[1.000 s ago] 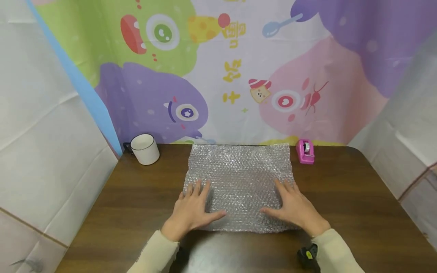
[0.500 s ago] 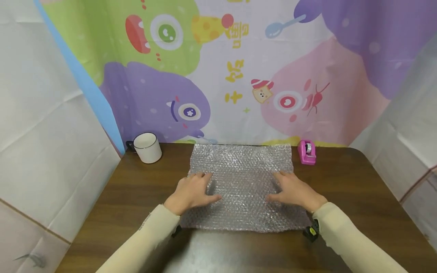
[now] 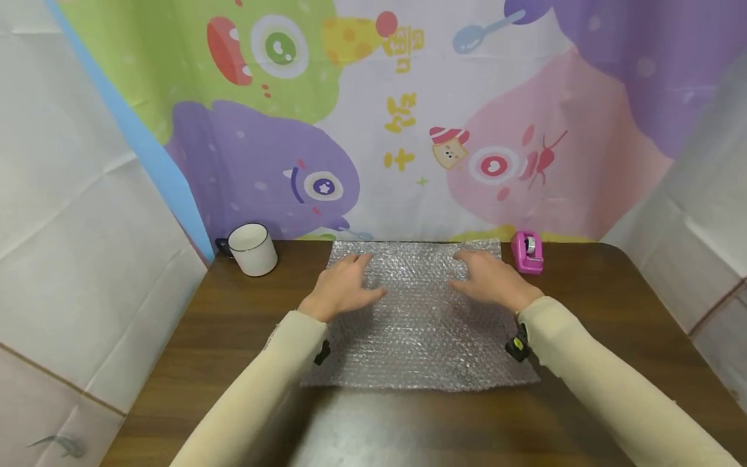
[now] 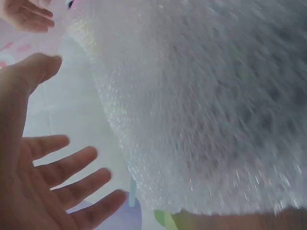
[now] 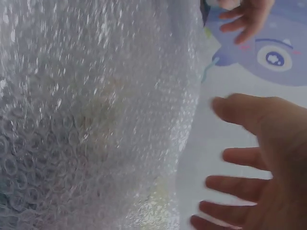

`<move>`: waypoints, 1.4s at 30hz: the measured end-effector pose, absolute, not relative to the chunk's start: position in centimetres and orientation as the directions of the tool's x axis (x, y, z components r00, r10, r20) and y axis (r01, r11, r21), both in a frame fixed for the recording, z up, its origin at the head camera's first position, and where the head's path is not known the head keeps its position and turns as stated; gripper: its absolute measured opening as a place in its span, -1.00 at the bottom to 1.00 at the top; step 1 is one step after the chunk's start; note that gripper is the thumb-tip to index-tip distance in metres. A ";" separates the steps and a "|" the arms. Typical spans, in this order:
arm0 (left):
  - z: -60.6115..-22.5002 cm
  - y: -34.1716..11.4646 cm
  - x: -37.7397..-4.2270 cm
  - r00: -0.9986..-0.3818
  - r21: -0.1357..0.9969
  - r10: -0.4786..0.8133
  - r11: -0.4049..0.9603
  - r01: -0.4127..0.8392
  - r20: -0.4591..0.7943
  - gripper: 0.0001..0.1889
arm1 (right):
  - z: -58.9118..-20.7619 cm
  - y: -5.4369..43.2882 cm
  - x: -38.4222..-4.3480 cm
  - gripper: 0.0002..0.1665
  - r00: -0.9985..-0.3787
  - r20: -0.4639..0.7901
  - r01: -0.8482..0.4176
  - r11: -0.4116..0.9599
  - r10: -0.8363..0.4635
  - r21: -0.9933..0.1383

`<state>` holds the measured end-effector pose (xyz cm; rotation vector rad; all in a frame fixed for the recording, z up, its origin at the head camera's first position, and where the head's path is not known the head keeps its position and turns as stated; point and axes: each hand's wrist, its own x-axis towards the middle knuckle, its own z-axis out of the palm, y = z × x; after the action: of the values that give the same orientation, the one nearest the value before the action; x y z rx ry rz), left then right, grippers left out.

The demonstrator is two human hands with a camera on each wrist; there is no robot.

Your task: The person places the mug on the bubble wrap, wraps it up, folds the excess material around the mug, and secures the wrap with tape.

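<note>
A sheet of clear bubble wrap (image 3: 417, 331) lies flat on the brown table, its far edge close to the table's back edge. Over the sheet's far left part is my left hand (image 3: 344, 285), fingers spread and loosely bent, holding nothing. My right hand (image 3: 487, 279) mirrors it over the far right part, thumb apart from the fingers. Both wrist views show a gap between the fingers and the bubble wrap (image 4: 192, 110), so the hands hover above it. In the right wrist view, the right hand's fingers (image 5: 240, 187) are extended beside the sheet's far edge.
A white mug (image 3: 253, 251) with a black handle stands at the back left. At the back right sits a pink tape dispenser (image 3: 528, 251). A cartoon-printed curtain (image 3: 397, 214) hangs behind the table (image 3: 373, 428), and pale panels rise at both sides.
Both hands have moved forward, from the near half of the bubble wrap to near its far edge. The sheet, mug and tape dispenser have stayed in place.
</note>
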<state>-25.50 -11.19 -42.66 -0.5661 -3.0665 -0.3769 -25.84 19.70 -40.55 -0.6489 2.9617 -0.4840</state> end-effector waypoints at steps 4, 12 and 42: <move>-42.9 -10.4 -26.5 -0.951 0.311 0.302 0.899 0.308 0.069 -0.07 | -41.4 19.8 -26.7 -0.34 -0.921 0.088 -0.386 0.855 -0.380 -0.345; -43.9 -10.1 -28.2 -0.967 0.328 0.254 0.912 0.247 0.024 -0.07 | -43.9 20.2 -28.1 -0.20 -0.945 0.073 -0.323 0.868 -0.320 -0.378; -45.2 -9.6 -28.0 -0.907 0.239 0.205 0.963 0.121 -0.368 0.27 | -47.2 20.4 -29.1 0.23 -0.924 -0.264 -0.180 0.925 -0.276 -0.336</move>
<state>-27.96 -9.63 -45.19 -0.3034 -3.5084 -0.3828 -29.10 20.42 -47.18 -0.3376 2.7746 -0.4421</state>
